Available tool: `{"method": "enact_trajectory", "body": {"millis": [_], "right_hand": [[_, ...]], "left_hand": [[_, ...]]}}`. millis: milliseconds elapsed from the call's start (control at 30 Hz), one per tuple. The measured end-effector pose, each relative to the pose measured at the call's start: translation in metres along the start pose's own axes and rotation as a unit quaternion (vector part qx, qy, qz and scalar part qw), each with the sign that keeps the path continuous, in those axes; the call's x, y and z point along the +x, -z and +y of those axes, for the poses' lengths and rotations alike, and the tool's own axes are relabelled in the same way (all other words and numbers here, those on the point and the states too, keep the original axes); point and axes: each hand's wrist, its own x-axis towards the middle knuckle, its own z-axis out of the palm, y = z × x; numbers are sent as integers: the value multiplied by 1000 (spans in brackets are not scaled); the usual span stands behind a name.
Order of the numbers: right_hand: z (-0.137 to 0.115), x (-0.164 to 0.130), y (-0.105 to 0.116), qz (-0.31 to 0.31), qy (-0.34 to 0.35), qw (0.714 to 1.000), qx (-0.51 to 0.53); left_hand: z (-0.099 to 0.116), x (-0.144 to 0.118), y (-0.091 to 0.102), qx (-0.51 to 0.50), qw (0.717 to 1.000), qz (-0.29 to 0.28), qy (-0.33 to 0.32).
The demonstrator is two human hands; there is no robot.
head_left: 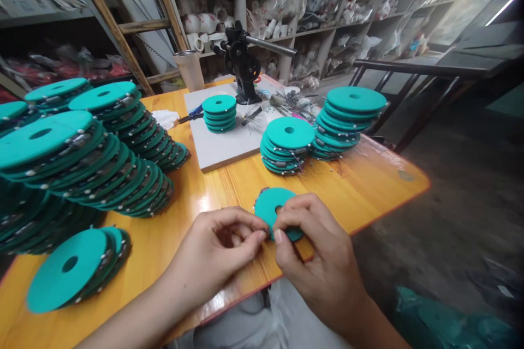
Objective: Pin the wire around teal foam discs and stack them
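Left hand (pixel 221 245): we are pinching something small, too hidden to name, at the teal disc (pixel 272 208) rim. Right hand (pixel 315 253): we are gripping that disc by its edge above the wooden table (pixel 368 185). Disc: seemingly light, thin, slightly flexible; we are judging the rim the best hold.

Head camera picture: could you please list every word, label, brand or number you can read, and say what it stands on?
None can be read.
The teal disc held between the left hand and right hand is plain.
The disc stacks on the wooden table carry no print.
The bagged goods on the shelves are too blurred to tell.
The black machine shows no readable brand.
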Motion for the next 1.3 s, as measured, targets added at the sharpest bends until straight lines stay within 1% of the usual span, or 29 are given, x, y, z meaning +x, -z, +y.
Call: {"method": "enact_trajectory", "body": {"millis": [400, 867, 1300], "right_hand": [[2, 0, -2, 9, 22, 1000, -9], [4, -2, -2, 1, 17, 1000, 5], [3, -2, -1, 1, 23, 1000, 0]], "left_hand": [[-2, 1, 1, 13, 1000, 0, -7], [-2, 0, 1, -8, 1000, 4, -3], [-4, 1, 1, 9, 1000, 11, -17]]}}
